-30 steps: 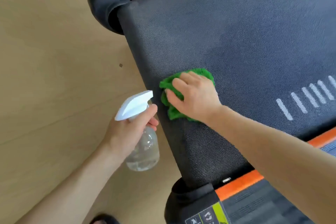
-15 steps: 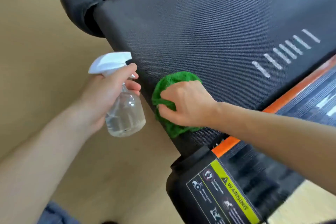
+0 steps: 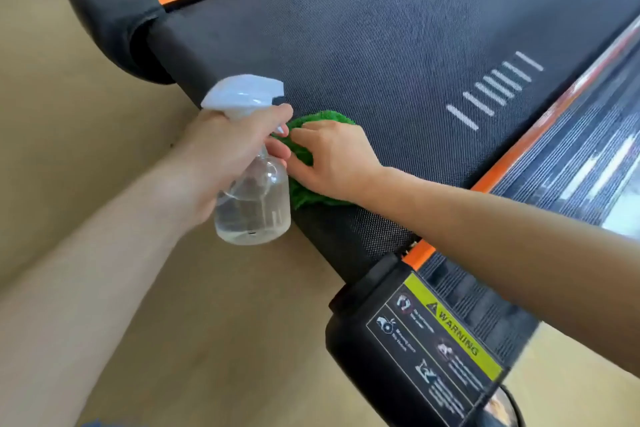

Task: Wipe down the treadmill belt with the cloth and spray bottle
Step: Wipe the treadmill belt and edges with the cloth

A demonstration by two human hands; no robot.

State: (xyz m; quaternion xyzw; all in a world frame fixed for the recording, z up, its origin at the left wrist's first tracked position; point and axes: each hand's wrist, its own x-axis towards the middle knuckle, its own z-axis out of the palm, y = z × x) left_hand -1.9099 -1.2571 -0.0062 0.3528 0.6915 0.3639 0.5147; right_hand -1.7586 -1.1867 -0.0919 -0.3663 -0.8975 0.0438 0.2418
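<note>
The right hand (image 3: 332,159) presses flat, fingers spread, on the soft green microfibre cloth (image 3: 313,146) at the near-left edge of the black woven treadmill belt (image 3: 398,45), which runs lengthwise near-left to far-right. The cloth looks limp and light (best held bunched under the palm). The left hand (image 3: 228,152) grips the neck of the clear plastic spray bottle (image 3: 254,204), upright, its white nozzle pointing right over the belt.

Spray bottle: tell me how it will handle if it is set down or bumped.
The spray bottle looks clear and rigid, perhaps glass, so it may be fragile and slippery if wet. It seems under half full, so likely light. Its body is squat and round, so it should stand steadily, though it could roll if tipped. The left hand grips its neck.
</note>
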